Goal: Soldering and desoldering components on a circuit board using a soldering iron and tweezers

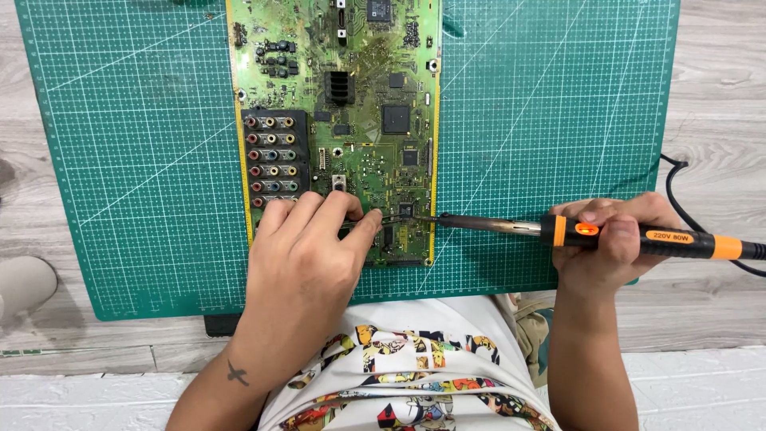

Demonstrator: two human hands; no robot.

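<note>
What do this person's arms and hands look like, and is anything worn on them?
Both arms are bare, with no sleeves, gloves, rings or watch in view. The left hand has a small dark bird-shaped tattoo on the forearm just below the wrist. The right hand shows no markings. Nails on its fingers look short and plain.
</note>
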